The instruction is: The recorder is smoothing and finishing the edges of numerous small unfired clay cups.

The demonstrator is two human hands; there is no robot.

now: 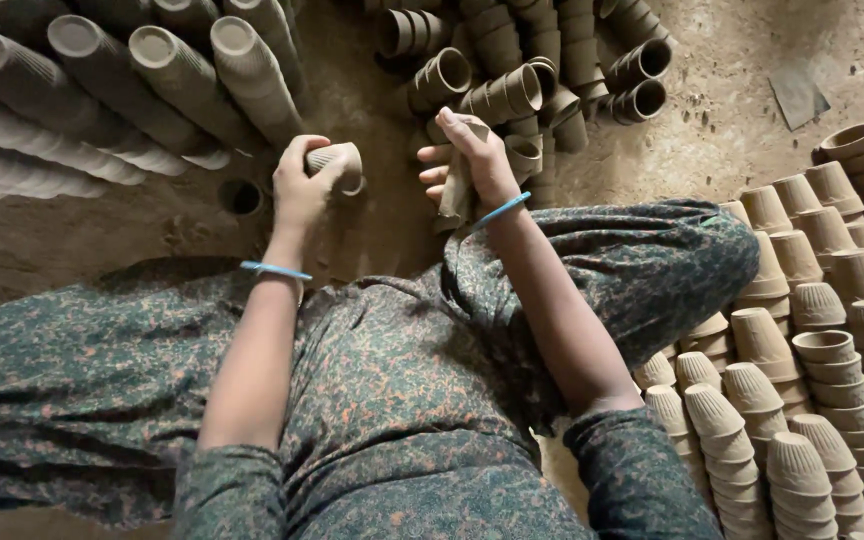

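Knees w/ patterned cloth (402,400) nearest. Left hand (297,190) grip wrapped on clay cup (337,165), long axis toward 3 o'clock; right hand (472,160), pinching a rag (455,195), at 3 o'clock, near.

Floor (722,130): bare packed earth, brown, dusty and uneven, lit softly from above. Long nested rows of unfired clay cups (102,80), lying on their sides, upper left. Shorter lying rows (542,60), upper centre. Upright stacks of ribbed clay cups (812,380), mouths down, filling the right side. Flat grey scrap (797,95) on the earth, upper right
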